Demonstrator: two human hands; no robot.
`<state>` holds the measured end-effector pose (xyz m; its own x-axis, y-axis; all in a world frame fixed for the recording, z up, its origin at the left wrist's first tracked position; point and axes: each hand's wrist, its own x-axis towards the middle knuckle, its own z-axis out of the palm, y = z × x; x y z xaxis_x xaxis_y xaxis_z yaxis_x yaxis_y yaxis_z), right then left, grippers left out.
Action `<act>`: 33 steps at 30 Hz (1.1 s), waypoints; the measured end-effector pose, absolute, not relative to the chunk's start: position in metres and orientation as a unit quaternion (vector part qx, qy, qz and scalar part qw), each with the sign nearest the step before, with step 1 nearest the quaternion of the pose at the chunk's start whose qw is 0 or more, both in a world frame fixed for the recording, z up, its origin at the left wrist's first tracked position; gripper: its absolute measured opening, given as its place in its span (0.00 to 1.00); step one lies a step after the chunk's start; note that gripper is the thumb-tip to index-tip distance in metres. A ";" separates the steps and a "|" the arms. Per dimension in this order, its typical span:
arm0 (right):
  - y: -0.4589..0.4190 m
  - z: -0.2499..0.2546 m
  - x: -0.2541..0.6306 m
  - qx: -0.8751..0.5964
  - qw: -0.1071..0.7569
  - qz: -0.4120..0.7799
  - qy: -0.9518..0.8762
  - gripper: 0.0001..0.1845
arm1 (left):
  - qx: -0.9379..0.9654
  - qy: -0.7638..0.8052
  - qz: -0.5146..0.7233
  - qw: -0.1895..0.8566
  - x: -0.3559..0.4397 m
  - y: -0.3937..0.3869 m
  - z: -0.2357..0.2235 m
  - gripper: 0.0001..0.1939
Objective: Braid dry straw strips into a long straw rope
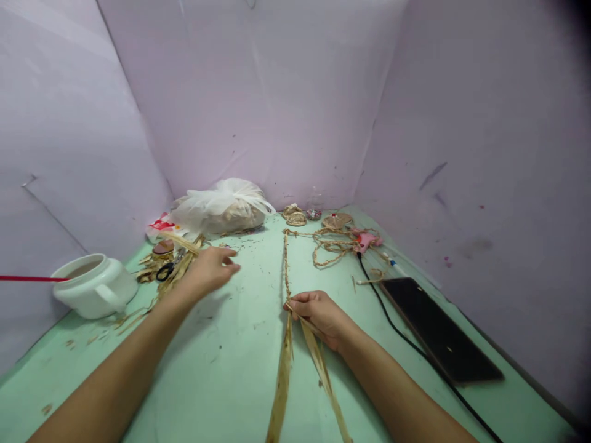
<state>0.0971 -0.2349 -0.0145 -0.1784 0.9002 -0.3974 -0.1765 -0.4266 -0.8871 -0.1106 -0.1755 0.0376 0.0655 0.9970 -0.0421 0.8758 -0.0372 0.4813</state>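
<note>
My right hand (316,312) is closed, pinching the near end of a thin braided straw cord (286,261) that runs away across the green table (240,357). Two flat dried leaf strips (282,381) trail from that pinch toward me. My left hand (211,268) reaches forward to the left, fingers loosely stretched over the table, next to a pile of dried leaf strips (178,266) with black-handled scissors (165,271) in it. It holds nothing that I can see.
A white pot (92,284) sits at the left. A white plastic bag (220,206) lies at the back. Coiled braid, small woven pieces (295,215) and a pink glue gun (364,241) with a black cable lie back right. A dark tablet (438,329) lies right.
</note>
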 end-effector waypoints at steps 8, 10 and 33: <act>-0.233 -0.023 0.098 -0.440 0.408 0.691 -0.402 0.11 | 0.443 0.470 0.169 0.744 -0.037 -0.219 0.004 0.10; -0.231 -0.024 0.100 -0.442 0.392 0.678 -0.437 0.11 | 0.440 0.474 0.166 0.745 -0.042 -0.215 0.001 0.07; -0.226 -0.035 0.108 -0.496 0.334 0.484 -0.639 0.09 | 0.513 0.559 0.155 0.633 -0.042 -0.215 -0.006 0.07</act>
<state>0.1079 -0.2258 -0.0351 -0.2860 0.9567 -0.0533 0.3102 0.0399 -0.9498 -0.0420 -0.2149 -0.0056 0.3271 0.7699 -0.5480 0.3767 0.4256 0.8228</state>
